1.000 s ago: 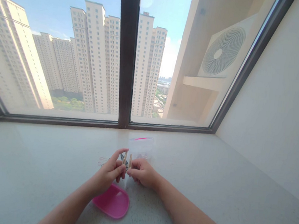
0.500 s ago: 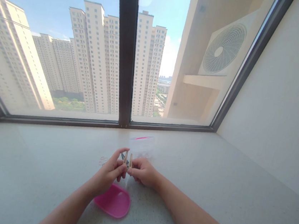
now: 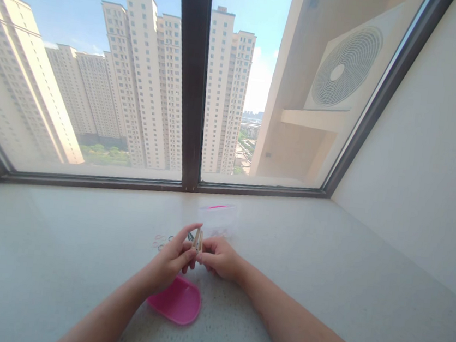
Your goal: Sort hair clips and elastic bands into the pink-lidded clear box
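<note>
So the left hand (image 3: 177, 256) has its thumb and fingers pinched on a slim wooden piece (image 3: 196, 240), index stretched up along it. The right hand (image 3: 220, 255) pinches a second wooden piece (image 3: 201, 240) right next to it, tips nearly closed; can't tell if the two are joined. Both are held over the windowsill (image 3: 57, 256), beyond a pink dish (image 3: 180, 303). Small rings (image 3: 169, 238) lie past the left hand, a clear zip bag (image 3: 218, 222) past the right.
</note>
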Demonstrator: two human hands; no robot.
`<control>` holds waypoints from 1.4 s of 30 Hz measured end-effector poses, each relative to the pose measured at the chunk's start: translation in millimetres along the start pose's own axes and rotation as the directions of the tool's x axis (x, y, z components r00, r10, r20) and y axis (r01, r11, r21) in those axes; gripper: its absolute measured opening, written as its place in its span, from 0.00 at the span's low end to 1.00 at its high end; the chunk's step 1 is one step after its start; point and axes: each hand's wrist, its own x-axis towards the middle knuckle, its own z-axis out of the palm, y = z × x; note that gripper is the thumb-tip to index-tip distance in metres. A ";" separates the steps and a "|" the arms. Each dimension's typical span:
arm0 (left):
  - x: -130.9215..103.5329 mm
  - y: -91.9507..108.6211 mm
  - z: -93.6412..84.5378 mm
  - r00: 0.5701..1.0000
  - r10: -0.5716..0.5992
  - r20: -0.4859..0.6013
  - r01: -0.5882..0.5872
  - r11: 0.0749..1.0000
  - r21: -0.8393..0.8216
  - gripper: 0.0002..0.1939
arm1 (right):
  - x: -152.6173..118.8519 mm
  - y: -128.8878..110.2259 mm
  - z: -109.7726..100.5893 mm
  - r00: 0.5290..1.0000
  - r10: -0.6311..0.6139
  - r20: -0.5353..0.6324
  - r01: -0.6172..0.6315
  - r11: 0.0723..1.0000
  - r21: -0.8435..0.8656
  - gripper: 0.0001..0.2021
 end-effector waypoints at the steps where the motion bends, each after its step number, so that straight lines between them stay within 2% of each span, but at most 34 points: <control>1: -0.1 -0.9 0.2 1.000 0.001 0.001 -0.001 1.000 0.001 0.30 | -0.1 0.4 0.0 1.000 0.000 0.005 0.000 1.000 0.001 0.11; 14: -0.8 -4.4 2.8 0.999 0.001 -0.048 -0.001 1.000 0.014 0.32 | -1.0 7.5 0.9 1.000 -0.010 0.004 0.010 1.000 -0.021 0.12; 24: 2.3 -10.4 -2.9 0.998 0.037 -0.044 -0.036 0.999 0.028 0.24 | -0.6 12.0 1.0 1.000 -0.009 -0.011 0.008 0.998 -0.057 0.10; 42: 0.5 -7.3 -3.0 0.999 0.008 -0.048 -0.006 0.999 0.041 0.22 | 1.2 9.4 4.7 1.000 -0.008 -0.018 0.007 0.998 -0.066 0.12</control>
